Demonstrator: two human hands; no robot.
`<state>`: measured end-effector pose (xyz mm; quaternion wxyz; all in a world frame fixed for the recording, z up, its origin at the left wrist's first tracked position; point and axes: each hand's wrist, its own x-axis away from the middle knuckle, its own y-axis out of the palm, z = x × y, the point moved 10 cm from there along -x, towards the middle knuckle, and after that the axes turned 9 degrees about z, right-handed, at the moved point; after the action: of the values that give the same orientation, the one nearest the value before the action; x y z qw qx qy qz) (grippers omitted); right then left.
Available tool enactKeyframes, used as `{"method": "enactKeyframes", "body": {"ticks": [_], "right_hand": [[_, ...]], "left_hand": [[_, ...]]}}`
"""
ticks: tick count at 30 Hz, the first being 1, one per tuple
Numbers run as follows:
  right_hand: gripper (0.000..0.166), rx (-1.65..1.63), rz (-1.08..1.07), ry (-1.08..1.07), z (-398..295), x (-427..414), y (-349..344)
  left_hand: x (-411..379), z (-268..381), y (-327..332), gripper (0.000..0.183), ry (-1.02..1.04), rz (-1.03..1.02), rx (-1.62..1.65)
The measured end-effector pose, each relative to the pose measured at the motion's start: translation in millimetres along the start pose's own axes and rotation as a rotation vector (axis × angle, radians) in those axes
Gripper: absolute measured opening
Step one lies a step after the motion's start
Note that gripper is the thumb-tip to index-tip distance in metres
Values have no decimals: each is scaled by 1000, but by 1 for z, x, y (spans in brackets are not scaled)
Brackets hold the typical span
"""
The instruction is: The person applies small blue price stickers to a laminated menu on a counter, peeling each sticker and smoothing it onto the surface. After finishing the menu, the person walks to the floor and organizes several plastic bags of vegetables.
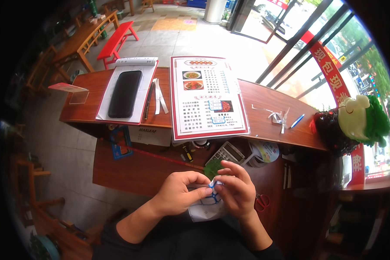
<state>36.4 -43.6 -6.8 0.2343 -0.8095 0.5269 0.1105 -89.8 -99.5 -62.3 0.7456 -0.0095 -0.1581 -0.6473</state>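
Note:
Low in front of my body, both hands hold a white sheet of blue-bordered adhesive labels [204,211]. My left hand [178,191] pinches its upper left part between thumb and index finger. The thumb and fingers of my right hand [239,193] close on the upper right part, with one finger raised. Whether a label has come away from the sheet is hidden by the fingers. Beyond them a laminated menu [198,92] lies on the raised counter, overhanging its near edge. Small blue-bordered labels [215,105] with handwriting sit on the menu among printed dishes and food pictures.
A clipboard [107,110] bearing a black phone [125,94], a pen [148,102] and paper strips [160,97] lie left. Paper scraps [278,119], a blue pen [297,121] and a cabbage ornament [357,120] are right. Below are a calculator [229,152], yellow-black cutter [188,154] and red-handled scissors [262,202].

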Motion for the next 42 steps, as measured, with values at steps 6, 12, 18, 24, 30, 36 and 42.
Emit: {"method": "enactKeyframes", "body": {"ticks": [6, 12, 18, 24, 30, 36, 42], "right_hand": [[23, 145, -110, -266, -18, -8, 13], [8, -12, 9, -76, 2, -13, 3], [7, -448, 402, 351, 57, -7, -44], [16, -88, 257, -88, 15, -22, -23], [20, 209, 122, -328, -16, -30, 6], [36, -43, 118, -45, 9, -42, 5], [21, -517, -109, 731, 68, -34, 21]], "left_hand": [[0, 11, -12, 11, 165, 39, -154], [-2, 39, -11, 6, 399, 49, -484], [0, 39, -55, 15, 447, 165, -191], [-17, 45, -24, 17, 141, -125, 46], [-32, 40, -2, 18, 76, -37, -215], [-44, 18, -14, 17, -57, 47, 8], [-55, 24, -19, 18, -51, -109, -157]]}}
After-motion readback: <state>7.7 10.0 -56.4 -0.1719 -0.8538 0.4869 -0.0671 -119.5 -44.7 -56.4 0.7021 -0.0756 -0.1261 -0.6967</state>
